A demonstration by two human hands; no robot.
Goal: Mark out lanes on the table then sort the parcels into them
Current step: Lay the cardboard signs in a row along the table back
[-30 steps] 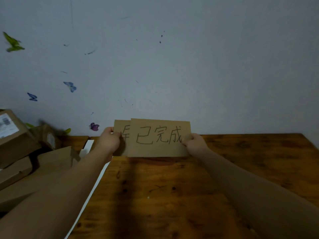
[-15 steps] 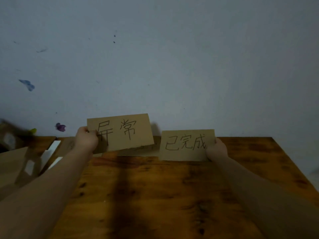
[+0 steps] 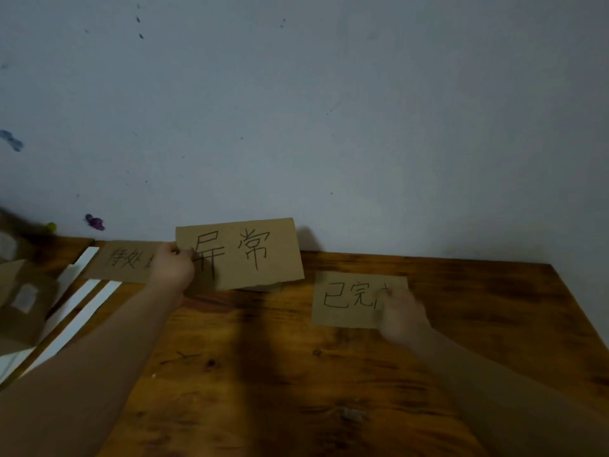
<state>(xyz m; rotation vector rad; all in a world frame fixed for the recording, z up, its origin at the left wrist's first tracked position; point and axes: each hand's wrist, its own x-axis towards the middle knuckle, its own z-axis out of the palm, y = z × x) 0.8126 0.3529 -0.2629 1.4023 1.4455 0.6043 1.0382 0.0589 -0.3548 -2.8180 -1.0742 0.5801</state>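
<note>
Three cardboard signs (image 3: pixel 128 260): left hand (image 3: pixel 171 270) pinches one (image 3: pixel 244 255) raised; right hand (image 3: pixel 400 313) on another (image 3: pixel 346 300), grip unclear.

The right hand (image 3: pixel 400 311) is smeared by motion blur; whether its fingers press or pinch the right card (image 3: pixel 346 300) cannot be told, and it covers that card's last character. The left hand (image 3: pixel 171 268) hides the end of the faint writing on the left card (image 3: pixel 122 260) near the worktop's (image 3: pixel 494 308) far left corner. The middle card (image 3: pixel 240 252), pinched by that hand, conceals most of a brown scrap (image 3: pixel 268 287) behind its lower edge. The parcels (image 3: pixel 19 301) are blurred and cut off by the picture's left edge, as are the white strips (image 3: pixel 79 311). The wall stickers (image 3: pixel 95 222) are too smudged to make out
</note>
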